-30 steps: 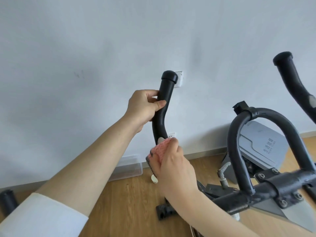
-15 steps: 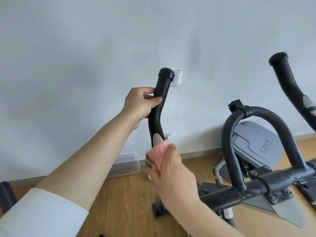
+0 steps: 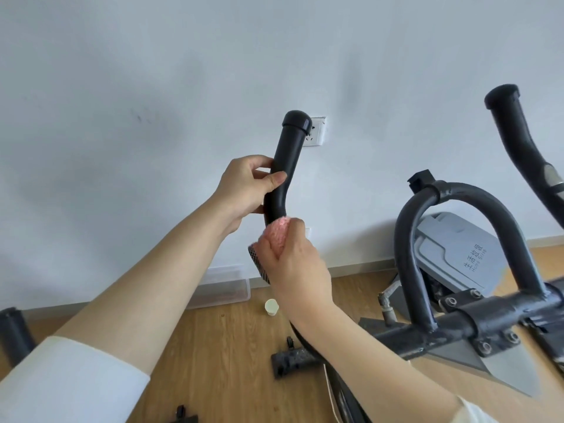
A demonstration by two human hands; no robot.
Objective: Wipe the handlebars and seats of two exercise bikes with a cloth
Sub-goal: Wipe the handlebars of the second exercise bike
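Observation:
A black curved left handlebar [image 3: 288,154] of an exercise bike rises in the middle of the view, capped at the top. My left hand [image 3: 244,190] grips it around its bend. Just below, my right hand [image 3: 293,264] holds a pink cloth [image 3: 277,234] with a dark checked edge, pressed against the bar's lower part. The bike's centre loop bar [image 3: 451,193] and clamp [image 3: 476,312] lie to the right. The right handlebar [image 3: 515,132] stands at the far right. No seat is in view.
A white wall with a socket [image 3: 317,131] is close behind. On the wooden floor lie a clear plastic box [image 3: 225,288], a small white cup [image 3: 271,307] and a grey bin [image 3: 457,254]. Another black bar end [image 3: 12,331] shows at the far left.
My right hand with the cloth has slid up the handlebar toward my left hand. The view has shifted slightly; the white cup on the floor is now uncovered.

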